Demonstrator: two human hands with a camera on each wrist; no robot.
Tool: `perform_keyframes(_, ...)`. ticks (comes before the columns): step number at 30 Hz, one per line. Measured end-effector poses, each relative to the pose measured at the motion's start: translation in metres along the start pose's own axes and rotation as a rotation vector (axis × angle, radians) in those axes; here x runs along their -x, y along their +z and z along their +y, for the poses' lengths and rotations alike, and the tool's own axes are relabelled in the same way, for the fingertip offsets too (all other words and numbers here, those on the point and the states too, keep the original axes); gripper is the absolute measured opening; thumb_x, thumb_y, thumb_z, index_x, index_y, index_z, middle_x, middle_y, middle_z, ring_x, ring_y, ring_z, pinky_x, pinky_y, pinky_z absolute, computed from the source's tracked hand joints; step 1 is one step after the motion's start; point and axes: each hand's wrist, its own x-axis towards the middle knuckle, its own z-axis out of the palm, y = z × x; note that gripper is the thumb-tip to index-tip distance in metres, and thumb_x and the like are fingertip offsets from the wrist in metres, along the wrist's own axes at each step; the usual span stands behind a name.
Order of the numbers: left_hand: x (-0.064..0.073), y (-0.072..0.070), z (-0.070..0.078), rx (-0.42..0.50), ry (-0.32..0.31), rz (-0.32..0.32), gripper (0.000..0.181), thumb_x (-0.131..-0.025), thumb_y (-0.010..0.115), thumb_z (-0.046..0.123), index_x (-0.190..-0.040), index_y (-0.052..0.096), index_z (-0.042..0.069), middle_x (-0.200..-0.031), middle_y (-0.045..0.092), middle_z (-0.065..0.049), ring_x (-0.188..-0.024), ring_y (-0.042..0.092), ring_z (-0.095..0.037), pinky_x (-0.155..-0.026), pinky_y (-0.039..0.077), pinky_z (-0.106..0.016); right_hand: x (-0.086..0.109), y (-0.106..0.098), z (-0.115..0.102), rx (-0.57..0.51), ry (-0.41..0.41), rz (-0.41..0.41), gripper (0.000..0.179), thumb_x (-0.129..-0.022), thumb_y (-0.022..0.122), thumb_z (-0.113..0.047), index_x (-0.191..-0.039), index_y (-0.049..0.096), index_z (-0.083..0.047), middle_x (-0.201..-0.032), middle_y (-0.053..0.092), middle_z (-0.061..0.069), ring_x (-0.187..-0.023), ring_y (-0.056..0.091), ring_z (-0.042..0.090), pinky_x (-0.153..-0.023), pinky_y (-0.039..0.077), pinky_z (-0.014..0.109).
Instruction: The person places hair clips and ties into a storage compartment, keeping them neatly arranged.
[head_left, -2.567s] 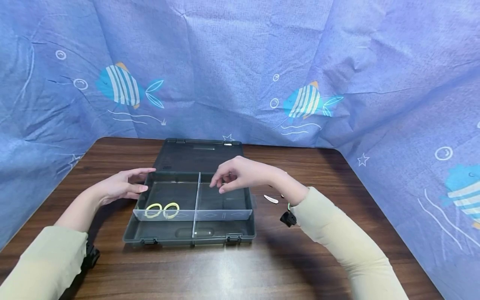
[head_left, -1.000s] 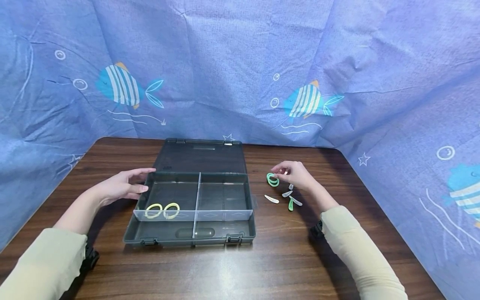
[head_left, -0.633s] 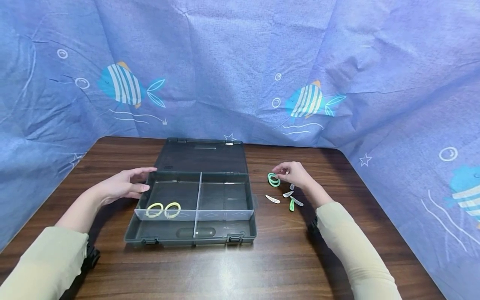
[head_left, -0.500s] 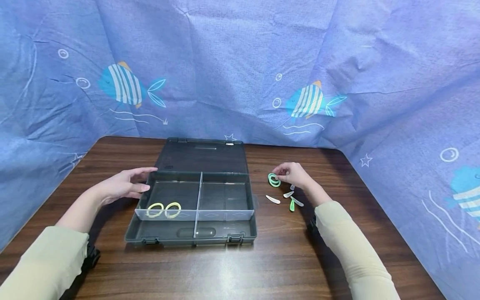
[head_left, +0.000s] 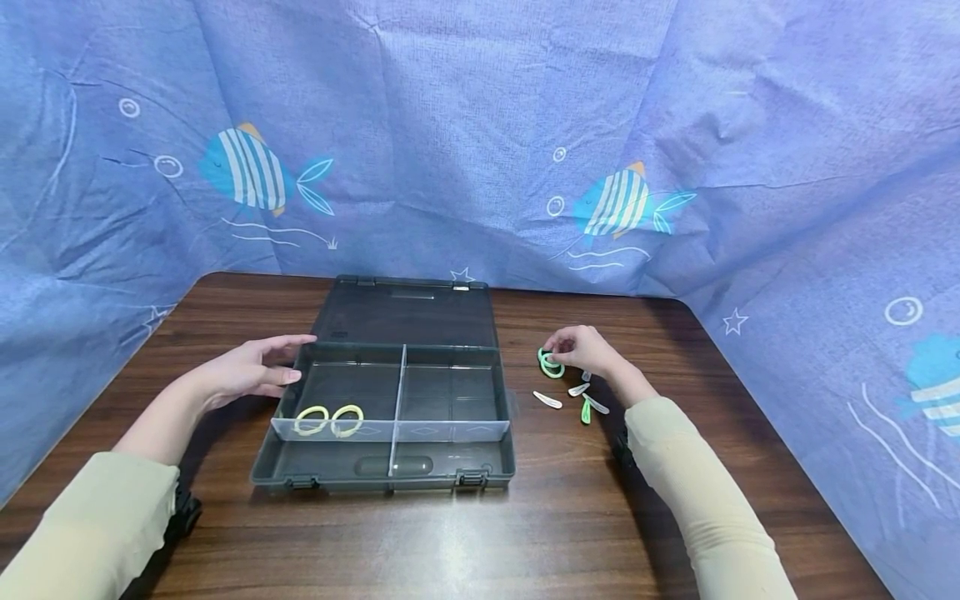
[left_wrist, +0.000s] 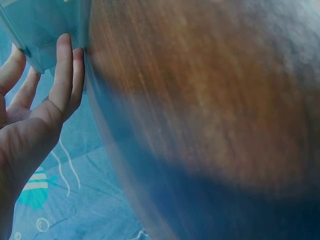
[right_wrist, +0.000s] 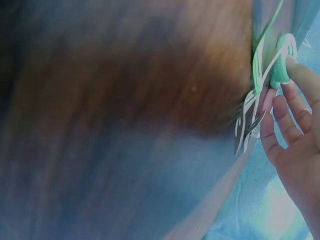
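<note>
My left hand [head_left: 242, 371] rests at the left side of a dark, see-through compartment box [head_left: 382, 482]. Its fingers are fairly straight, with fingertips touching the box wall [left_wrist: 45, 37] in the left wrist view. Two pale yellow hair ties [head_left: 348, 422] stand in the box's left compartment against the clear cross divider. To the right of the box, my right hand [head_left: 588, 350] pinches a green hair tie [head_left: 553, 372] between thumb and fingers; a second green one overlaps it. In the right wrist view the green ties [right_wrist: 283, 60] show at the thumb tip.
Several hair clips lie just in front of my right hand: a white clip [head_left: 547, 400], a green clip [head_left: 586, 411] and more pale ones. The box's lid [head_left: 405, 312] lies folded back behind it. A blue fish-print cloth [head_left: 450, 142] hangs behind the wooden table [head_left: 360, 542].
My right hand moved from above the box's right compartment to the green hair ties on the table. The ties have since shifted slightly apart under its fingers. My left hand stayed at the box.
</note>
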Motion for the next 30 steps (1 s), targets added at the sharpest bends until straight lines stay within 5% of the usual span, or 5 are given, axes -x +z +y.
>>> perform_keyframes(6, -0.0003, -0.0004, -0.0002, 0.003, 0.001, -0.004, 0.076, -0.092, 0.062, 0.021, -0.152, 0.017, 0.01, -0.151, 0.006, -0.03, -0.128, 0.038, -0.045, -0.093, 0.048, -0.047, 0.0013, -0.0004, -0.0018, -0.01, -0.025, -0.012, 0.006, -0.08, 0.073, -0.009, -0.084, 0.07, -0.008, -0.072, 0.064, -0.003, -0.066, 0.055, 0.008, -0.06, 0.045, 0.023)
perform_keyframes(13, -0.0003, 0.0, 0.0001, 0.011, -0.001, -0.007, 0.077, -0.092, 0.063, 0.022, -0.152, 0.016, 0.009, -0.151, 0.006, -0.03, -0.128, 0.036, -0.045, -0.094, 0.048, -0.047, 0.0041, -0.001, -0.0011, -0.042, -0.15, 0.001, 0.004, -0.08, 0.07, -0.013, -0.077, 0.068, -0.012, -0.068, 0.063, -0.007, -0.062, 0.052, 0.004, -0.056, 0.042, 0.021)
perform_keyframes(21, 0.0006, 0.0003, 0.002, 0.009, -0.008, -0.001, 0.075, -0.093, 0.061, 0.019, -0.152, 0.016, 0.009, -0.151, 0.007, -0.03, -0.128, 0.036, -0.046, -0.093, 0.048, -0.047, 0.0041, -0.0031, -0.003, 0.031, -0.061, -0.011, 0.007, -0.083, 0.07, -0.013, -0.083, 0.067, -0.007, -0.071, 0.064, -0.005, -0.062, 0.051, 0.007, -0.057, 0.042, 0.022)
perform_keyframes(30, -0.0003, -0.0001, 0.0012, 0.015, -0.014, -0.001, 0.072, -0.094, 0.059, 0.016, -0.152, 0.016, 0.01, -0.151, 0.008, -0.029, -0.128, 0.037, -0.045, -0.093, 0.049, -0.046, 0.0083, -0.0062, -0.0026, 0.037, -0.093, 0.007, 0.004, -0.084, 0.069, -0.009, -0.088, 0.069, -0.007, -0.075, 0.067, -0.003, -0.068, 0.054, 0.007, -0.063, 0.045, 0.024)
